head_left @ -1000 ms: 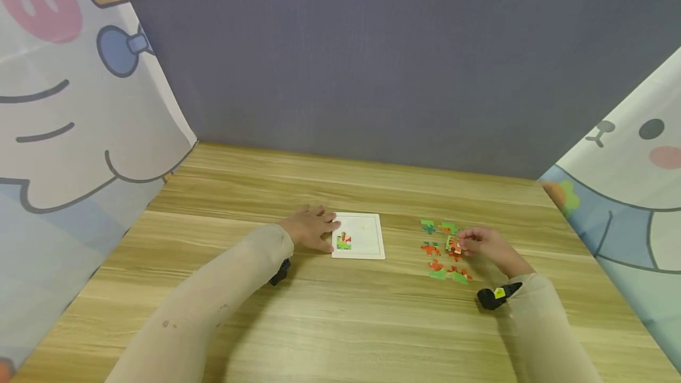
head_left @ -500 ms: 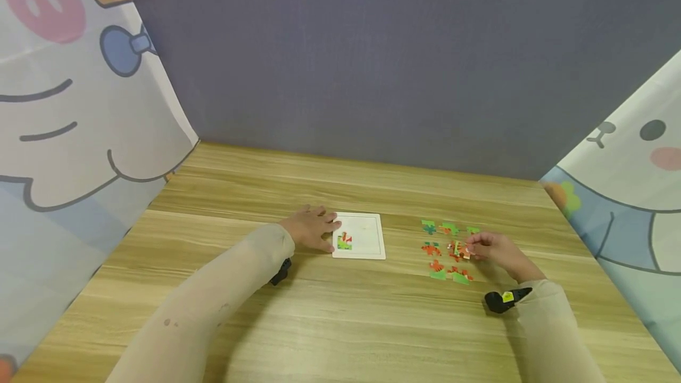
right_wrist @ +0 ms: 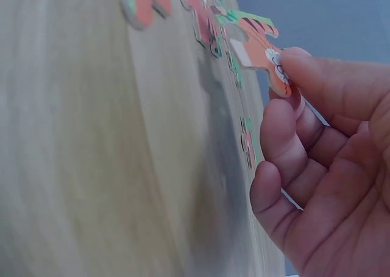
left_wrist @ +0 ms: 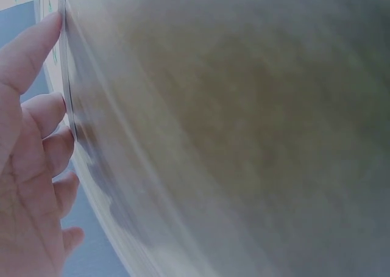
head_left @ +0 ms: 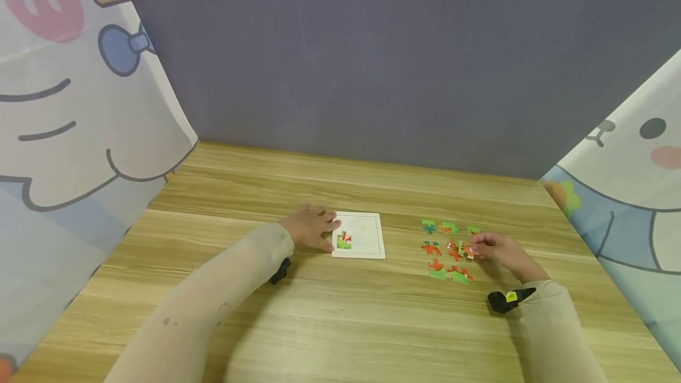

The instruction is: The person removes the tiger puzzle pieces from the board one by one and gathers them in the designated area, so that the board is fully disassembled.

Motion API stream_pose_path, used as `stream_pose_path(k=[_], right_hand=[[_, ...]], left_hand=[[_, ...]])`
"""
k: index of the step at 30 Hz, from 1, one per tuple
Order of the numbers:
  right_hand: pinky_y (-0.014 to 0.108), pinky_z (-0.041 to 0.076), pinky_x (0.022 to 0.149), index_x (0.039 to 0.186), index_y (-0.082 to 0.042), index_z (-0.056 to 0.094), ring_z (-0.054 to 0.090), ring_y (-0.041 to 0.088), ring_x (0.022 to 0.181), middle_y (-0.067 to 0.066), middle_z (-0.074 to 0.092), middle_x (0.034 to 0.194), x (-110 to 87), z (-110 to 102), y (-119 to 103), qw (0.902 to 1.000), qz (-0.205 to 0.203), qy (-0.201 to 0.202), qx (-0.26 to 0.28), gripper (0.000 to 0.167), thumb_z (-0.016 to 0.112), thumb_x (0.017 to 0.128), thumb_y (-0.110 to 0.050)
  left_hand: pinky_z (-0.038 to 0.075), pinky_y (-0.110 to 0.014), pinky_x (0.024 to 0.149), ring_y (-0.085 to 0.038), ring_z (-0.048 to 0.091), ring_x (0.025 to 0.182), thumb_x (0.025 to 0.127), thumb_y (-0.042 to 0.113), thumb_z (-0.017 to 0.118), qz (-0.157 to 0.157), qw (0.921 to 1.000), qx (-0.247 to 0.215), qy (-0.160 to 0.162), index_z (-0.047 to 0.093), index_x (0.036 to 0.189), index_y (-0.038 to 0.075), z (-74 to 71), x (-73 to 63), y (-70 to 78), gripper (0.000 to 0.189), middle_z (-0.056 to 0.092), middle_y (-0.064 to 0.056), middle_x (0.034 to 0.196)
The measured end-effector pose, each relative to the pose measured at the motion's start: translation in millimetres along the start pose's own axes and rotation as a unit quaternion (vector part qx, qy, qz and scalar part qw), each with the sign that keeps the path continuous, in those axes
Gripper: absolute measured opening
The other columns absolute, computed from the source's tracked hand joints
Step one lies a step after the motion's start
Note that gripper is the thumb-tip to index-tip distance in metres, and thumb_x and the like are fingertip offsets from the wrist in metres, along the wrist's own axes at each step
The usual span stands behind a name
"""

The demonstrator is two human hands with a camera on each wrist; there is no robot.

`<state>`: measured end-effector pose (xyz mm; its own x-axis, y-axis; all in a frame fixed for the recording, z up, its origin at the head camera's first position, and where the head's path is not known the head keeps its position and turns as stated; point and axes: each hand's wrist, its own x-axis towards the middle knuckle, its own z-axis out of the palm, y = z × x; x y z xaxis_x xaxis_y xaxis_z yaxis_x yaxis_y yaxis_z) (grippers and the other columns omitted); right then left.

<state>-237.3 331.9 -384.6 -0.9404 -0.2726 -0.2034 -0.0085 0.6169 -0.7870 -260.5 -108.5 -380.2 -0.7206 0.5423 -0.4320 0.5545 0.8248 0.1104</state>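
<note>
My left hand (head_left: 310, 228) lies with spread fingers at the left edge of a white puzzle tray (head_left: 369, 234). In the left wrist view its fingertips (left_wrist: 53, 22) meet the tray's rim. Red and green puzzle pieces (head_left: 344, 242) sit in the tray's lower left corner. To the right, my right hand (head_left: 500, 251) pinches an orange puzzle piece (right_wrist: 259, 48) with black stripes and a green edge between thumb and fingers. The held piece is tilted and raised over the loose pieces, overlapping a red one (head_left: 454, 249) in the head view.
Several loose puzzle pieces lie in rough rows right of the tray, among them a green one (head_left: 449, 227) at the back and a red-green one (head_left: 460, 275) in front. A dark wall (head_left: 340, 64) closes off the wooden table (head_left: 340, 318) behind.
My right hand has shifted right with the pinched puzzle piece, which has turned in the fingers. A loose piece behind that hand has come into view. My left hand stays put.
</note>
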Motion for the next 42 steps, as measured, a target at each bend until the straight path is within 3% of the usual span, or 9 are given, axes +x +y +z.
stream_pose_path(k=[21,42], right_hand=[[0.025,0.05,0.065,0.113,0.017,0.056,0.057,0.006,0.073,-0.002,0.064,0.087,-7.9,-6.5,11.1,0.9996,0.015,0.023,-0.012,0.03,0.057,0.096,-0.009],[0.026,0.052,0.067,0.109,0.017,0.057,0.059,0.006,0.074,0.004,0.066,0.089,-14.5,-21.4,5.7,0.9979,0.022,0.003,-0.06,0.026,0.054,0.096,-0.006]], left_hand=[[0.003,-0.051,0.115,-0.028,0.007,0.146,0.092,0.057,0.052,-0.007,0.9999,-0.011,-0.006,0.025,0.153,0.025,-1.8,0.0,-0.5,0.074,0.014,0.002,0.159],[0.003,-0.051,0.115,-0.027,0.006,0.146,0.091,0.058,0.052,-0.008,0.9999,-0.005,-0.007,0.026,0.153,0.026,-1.9,0.7,-0.5,0.074,0.015,0.002,0.159]])
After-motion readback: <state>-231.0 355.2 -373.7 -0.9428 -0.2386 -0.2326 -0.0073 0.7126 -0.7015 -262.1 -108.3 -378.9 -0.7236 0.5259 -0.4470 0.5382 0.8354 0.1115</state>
